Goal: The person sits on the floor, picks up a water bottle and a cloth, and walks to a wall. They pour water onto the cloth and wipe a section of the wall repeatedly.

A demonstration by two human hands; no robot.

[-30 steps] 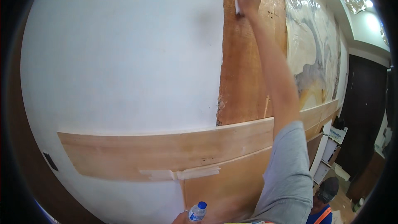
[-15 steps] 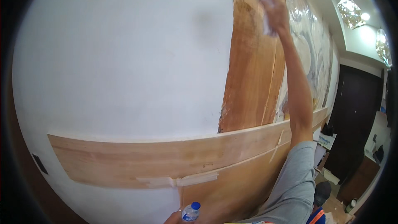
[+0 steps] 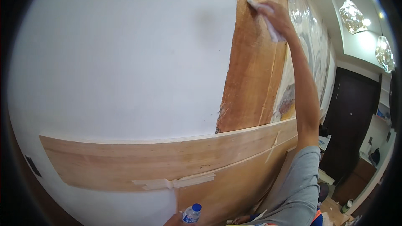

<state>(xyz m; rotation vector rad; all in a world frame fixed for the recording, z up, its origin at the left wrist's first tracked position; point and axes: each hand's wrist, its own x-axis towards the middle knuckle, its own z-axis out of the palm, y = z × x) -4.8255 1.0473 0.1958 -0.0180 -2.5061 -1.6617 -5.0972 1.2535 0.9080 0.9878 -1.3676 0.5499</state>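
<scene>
My right hand (image 3: 275,16), raised high on a straight arm, grips a folded white cloth (image 3: 276,33). One end of the cloth meets the upper part of a bare brown wood strip (image 3: 251,71) on the wall, and the rest hangs below my palm. The strip looks wet and shiny near its top. Low at the bottom edge, my left hand (image 3: 173,220) is closed round a clear plastic bottle (image 3: 191,214) with a blue cap. Most of that hand is cut off by the frame.
A long pale wood board (image 3: 125,159) crosses the wall, with masking tape (image 3: 192,181) along its lower edge. Plastic-covered patterned panel (image 3: 303,29) adjoins the strip. Another person's hand (image 3: 240,219) shows below. Glass pendant lamps (image 3: 353,16) hang near a dark door (image 3: 349,117).
My right hand has shifted slightly down with the cloth. The left hand still holds the bottle. The co-worker's head is lower, mostly behind my sleeve, and their hand now shows at the bottom.
</scene>
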